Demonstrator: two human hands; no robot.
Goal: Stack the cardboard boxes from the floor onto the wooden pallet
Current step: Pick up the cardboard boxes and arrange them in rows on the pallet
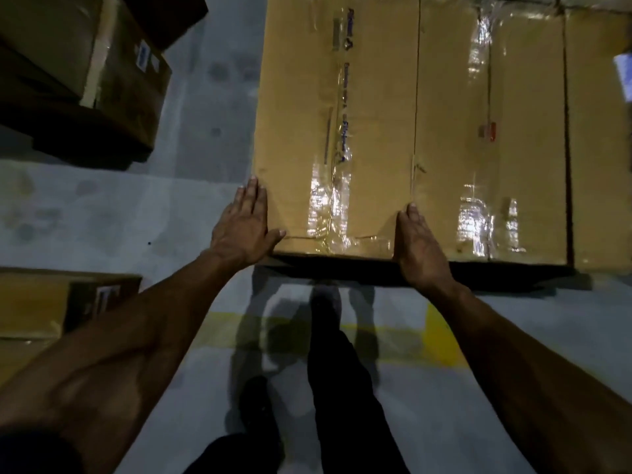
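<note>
Floor (191,206): smooth grey concrete, faintly stained, with a painted yellow line (441,336) near the person's feet.

Stacked boxes: a row of brown corrugated cardboard boxes lies side by side, tops level. The near-left box (342,131) is rectangular, its long axis running away from the viewer; glossy, wrinkled clear tape (337,186) with blue print runs along that axis over the centre seam. The neighbouring box (492,138) touches its right side and carries the same shiny tape. What supports them is in dark shadow at their near edge and cannot be made out.

Other boxes: one cardboard box with a white label (113,63) sits far left; another (51,302) lies on the floor at near left.

Left hand (242,227): fingers straight, flat against the box's left side, thumb on the top near the front corner.

Right hand (419,248): fingers straight and together, pressed at the seam between the two boxes. Neither hand curls round anything.
</note>
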